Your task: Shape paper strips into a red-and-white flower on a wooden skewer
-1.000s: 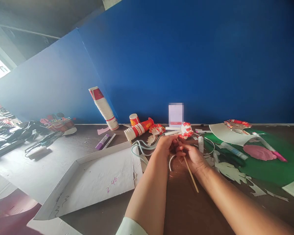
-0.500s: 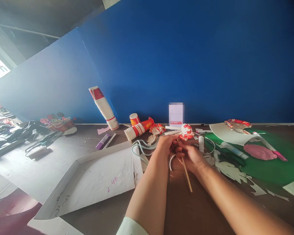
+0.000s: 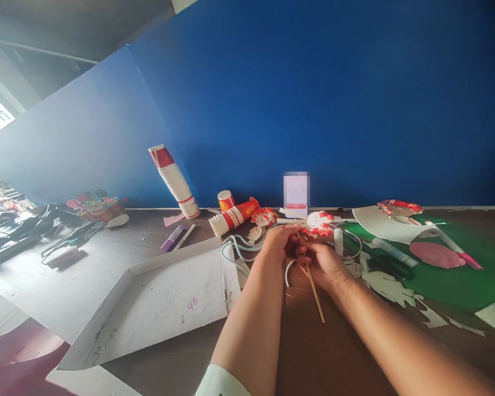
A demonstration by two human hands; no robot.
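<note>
Both hands meet at the middle of the table around a thin wooden stick [image 3: 315, 291]. The fingers of my left hand [image 3: 281, 242] are closed at the stick's upper part. Just to the right, my right hand [image 3: 325, 265] grips the same stick, whose lower end sticks out below the fingers. A red-and-white paper cup craft piece [image 3: 320, 221] shows just beyond the fingertips at the stick's top; how it joins the stick is hidden. Another cut cup piece [image 3: 263, 220], with white finger-like strips, lies left of my hands.
An open white cardboard box lid [image 3: 165, 297] lies left of my arms. Paper cups [image 3: 235, 217] lie behind it, near a tall leaning cup stack [image 3: 175, 184] and a purple glue stick [image 3: 172, 238]. On the right are green sheet material [image 3: 449, 286], a pink-capped marker [image 3: 457, 250] and paper scraps [image 3: 391, 289].
The red-and-white cup piece has turned and shifted slightly right and down, showing a wider side. Both hands stay in nearly the same place on the stick.
</note>
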